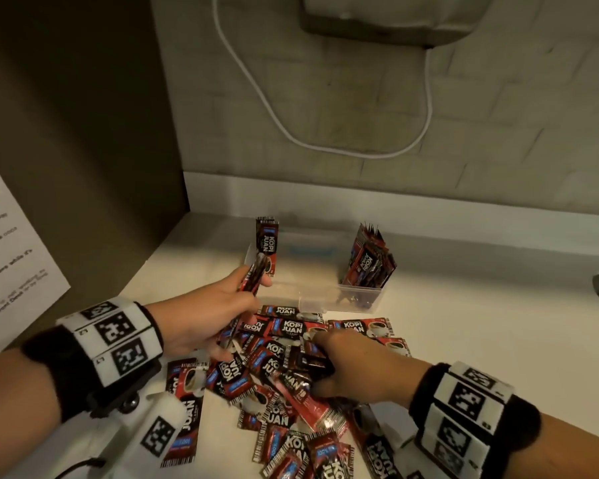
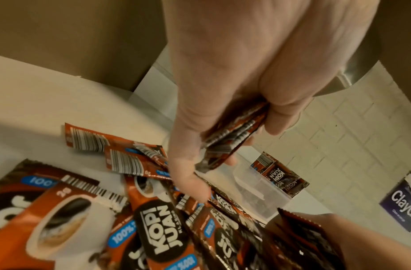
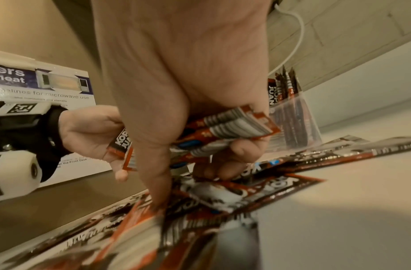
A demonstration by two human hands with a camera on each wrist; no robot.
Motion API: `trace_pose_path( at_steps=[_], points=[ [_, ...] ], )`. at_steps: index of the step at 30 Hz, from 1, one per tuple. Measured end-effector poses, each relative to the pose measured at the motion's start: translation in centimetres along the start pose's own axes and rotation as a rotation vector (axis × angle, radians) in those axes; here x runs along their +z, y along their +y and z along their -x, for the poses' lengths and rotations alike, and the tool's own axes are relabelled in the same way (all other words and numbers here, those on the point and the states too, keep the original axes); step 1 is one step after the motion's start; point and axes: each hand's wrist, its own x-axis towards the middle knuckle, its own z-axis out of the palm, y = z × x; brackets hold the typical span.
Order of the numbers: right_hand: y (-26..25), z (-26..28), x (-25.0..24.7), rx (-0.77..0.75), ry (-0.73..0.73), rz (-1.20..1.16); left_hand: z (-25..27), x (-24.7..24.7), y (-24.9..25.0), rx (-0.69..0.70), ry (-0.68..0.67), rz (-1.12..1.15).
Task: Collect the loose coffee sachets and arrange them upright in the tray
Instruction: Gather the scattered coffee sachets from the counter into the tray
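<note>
Counter (image 1: 464, 340), tray (image 1: 360, 299) of upright sachets (image 1: 369, 261)

Pale countertop (image 1: 464, 340); painted brick wall (image 1: 360, 98); white cable (image 1: 274, 108); brown panel (image 1: 66, 115) left.

On the pale surface (image 1: 464, 340) lies a heap of loose red-and-black coffee sachets (image 1: 284, 378). The left hand (image 1: 201, 319) holds a small stack of sachets (image 1: 251, 281) edge-up; the right hand (image 1: 357, 368) grips more on the heap. Behind, a clear plastic tray (image 1: 325, 299) holds upright sachets (image 1: 369, 261) at its right end
</note>
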Motion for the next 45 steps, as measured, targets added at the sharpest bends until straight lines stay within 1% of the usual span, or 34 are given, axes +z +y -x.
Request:
trace_pose_path(
  at_steps=[3, 6, 8, 11, 12, 14, 16, 19, 22, 24, 26, 28, 30, 33, 34, 35, 37, 40, 42, 43, 45],
  points=[
    [0.1, 0.3, -0.3, 0.006, 0.058, -0.039, 0.1, -0.2, -0.4, -0.014, -0.005, -0.004],
    [0.2, 0.3, -1.2, 0.008, 0.208, -0.168, 0.3, 0.0, -0.2, 0.003, -0.015, 0.046],
    [-0.2, 0.3, -2.3, -0.001, 0.369, -0.385, 0.5, 0.3, 0.2, 0.041, -0.071, 0.104],
    [-2.2, 0.3, -4.2, -0.114, 0.620, -0.729, 0.6, 1.4, 0.8, 0.165, -0.215, 0.172],
    [-2.9, 0.1, -4.4, -0.154, 0.668, -0.799, 0.5, 2.0, 1.0, 0.193, -0.255, 0.201],
    [-4.1, -0.7, -4.4, -0.213, 0.686, -0.912, -0.1, 3.3, 1.3, 0.239, -0.267, 0.243],
    [-4.9, -1.6, -3.7, -0.222, 0.680, -0.919, -0.7, 4.4, 1.8, 0.281, -0.227, 0.278],
    [-5.1, -2.0, -3.4, -0.174, 0.644, -0.939, -1.5, 5.1, 2.0, 0.333, -0.196, 0.280],
    [-4.4, -2.3, -3.4, -0.147, 0.556, -1.026, -2.0, 5.4, 2.1, 0.354, -0.174, 0.254],
    [-4.0, -2.6, -3.4, -0.159, 0.499, -1.023, -2.5, 5.7, 2.1, 0.355, -0.127, 0.253],
    [-3.9, -2.4, -4.0, -0.128, 0.488, -0.986, -3.1, 5.7, 2.3, 0.343, -0.096, 0.249],
    [-3.3, -2.2, -4.8, -0.135, 0.545, -0.932, -3.9, 5.7, 2.9, 0.367, -0.089, 0.250],
    [-2.4, -2.0, -6.0, -0.122, 0.677, -0.862, -5.2, 5.4, 4.0, 0.387, -0.034, 0.273],
    [-0.3, -1.7, -8.0, -0.079, 0.959, -0.812, -8.0, 4.8, 6.0, 0.422, 0.183, 0.275],
    [0.6, -1.8, -8.5, -0.050, 1.028, -0.812, -9.1, 4.5, 6.4, 0.436, 0.241, 0.241],
    [1.6, -1.9, -9.0, -0.021, 1.083, -0.809, -10.1, 4.4, 6.9, 0.435, 0.268, 0.204],
    [3.8, -2.1, -9.5, 0.047, 1.157, -0.808, -11.8, 4.3, 7.5, 0.389, 0.247, 0.102],
    [6.2, -2.3, -9.3, 0.151, 1.169, -0.822, -13.9, 4.7, 7.7, 0.283, 0.189, -0.131],
    [7.3, -2.5, -8.8, 0.194, 1.152, -0.829, -15.0, 5.3, 7.3, 0.205, 0.107, -0.311],
    [7.7, -2.6, -8.5, 0.209, 1.139, -0.834, -15.4, 5.6, 6.9, 0.183, 0.052, -0.367],
    [8.3, -2.8, -8.0, 0.233, 1.116, -0.850, -16.0, 6.4, 6.3, 0.152, -0.048, -0.402]
  ],
)
